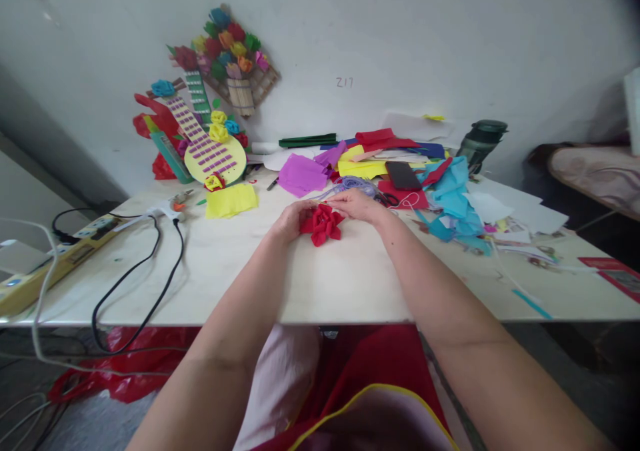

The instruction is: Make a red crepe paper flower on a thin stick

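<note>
A red paper flower (324, 224) with folded petals is held just over the white table, in front of me. My left hand (294, 220) is closed on its left side, the fingertips partly hidden behind the petals. My right hand (357, 205) reaches in from the right, its fingers pressed together at the flower's upper edge. Right behind that hand lies a coil of pale purple cord (353, 185). Black-handled scissors (389, 199) rest beside the cord, on red paper.
Purple paper (303, 174), yellow paper (231, 201) and blue crepe paper (453, 197) lie around the back. A phone (403, 176) and dark bottle (481, 143) stand right. Left are a glue gun (167, 209), power strip (65, 264) and flower-decorated guitar craft (215, 161).
</note>
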### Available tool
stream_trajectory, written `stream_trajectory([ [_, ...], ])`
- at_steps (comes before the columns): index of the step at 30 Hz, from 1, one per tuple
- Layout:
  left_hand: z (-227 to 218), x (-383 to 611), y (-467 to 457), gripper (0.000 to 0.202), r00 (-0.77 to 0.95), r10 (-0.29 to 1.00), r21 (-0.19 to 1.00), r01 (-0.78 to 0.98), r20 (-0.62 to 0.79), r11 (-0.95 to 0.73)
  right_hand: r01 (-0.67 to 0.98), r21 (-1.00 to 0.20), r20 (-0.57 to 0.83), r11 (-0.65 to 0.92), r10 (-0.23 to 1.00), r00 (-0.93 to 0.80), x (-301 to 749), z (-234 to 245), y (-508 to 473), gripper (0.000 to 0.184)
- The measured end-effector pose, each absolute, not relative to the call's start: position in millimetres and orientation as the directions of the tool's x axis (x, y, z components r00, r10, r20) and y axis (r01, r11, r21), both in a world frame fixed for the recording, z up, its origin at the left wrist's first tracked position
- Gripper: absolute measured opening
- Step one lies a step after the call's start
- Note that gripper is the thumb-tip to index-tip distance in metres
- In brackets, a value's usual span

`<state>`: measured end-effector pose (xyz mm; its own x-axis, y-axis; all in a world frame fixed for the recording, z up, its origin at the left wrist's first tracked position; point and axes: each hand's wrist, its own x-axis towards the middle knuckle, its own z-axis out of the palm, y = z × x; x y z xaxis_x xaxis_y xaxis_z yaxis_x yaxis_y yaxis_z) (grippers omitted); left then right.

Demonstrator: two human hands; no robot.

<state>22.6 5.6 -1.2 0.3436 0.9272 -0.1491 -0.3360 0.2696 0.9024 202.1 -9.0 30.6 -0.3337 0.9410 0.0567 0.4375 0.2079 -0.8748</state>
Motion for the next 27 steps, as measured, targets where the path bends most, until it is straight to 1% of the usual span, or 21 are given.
stream_trajectory([
  [6, -3.4, 22.0, 6.0, 0.011, 0.377, 0.92, 0.912, -0.33, -0.108, 0.243, 0.44, -0.872, 0.059, 0.217, 0.937, -0.345, 202.3, 30.6, -8.8, 0.032],
  [11, -1.9, 22.5, 5.1, 0.011, 0.388, 0.912, 0.908, -0.319, -0.137, 0.272, 0.456, -0.858, 0.072, 0.234, 0.936, -0.345, 202.8, 30.0, -7.7, 0.032],
  [16, -5.0, 21.3, 6.6, 0.013, 0.396, 0.908, 0.92, -0.287, -0.139, 0.266, 0.479, -0.836, 0.089, 0.267, 0.928, -0.362, 203.1, 29.5, -7.4, 0.033],
  [20, -7.3, 20.8, 6.0, 0.014, 0.419, 0.902, 0.927, -0.289, -0.102, 0.239, 0.485, -0.824, 0.094, 0.293, 0.915, -0.392, 202.4, 29.5, -7.2, 0.033],
  [22, -7.2, 21.3, 5.9, 0.014, 0.417, 0.905, 0.922, -0.31, -0.087, 0.231, 0.503, -0.797, 0.123, 0.333, 0.906, -0.404, 202.7, 28.9, -5.9, 0.031],
  [25, -5.6, 22.4, 6.6, 0.01, 0.388, 0.911, 0.903, -0.326, -0.142, 0.28, 0.536, -0.739, 0.197, 0.408, 0.892, -0.408, 204.2, 27.1, -2.5, 0.028],
  [27, -4.0, 22.7, 7.0, 0.009, 0.377, 0.908, 0.889, -0.33, -0.182, 0.316, 0.561, -0.709, 0.217, 0.426, 0.89, -0.401, 205.1, 25.8, -0.2, 0.026],
])
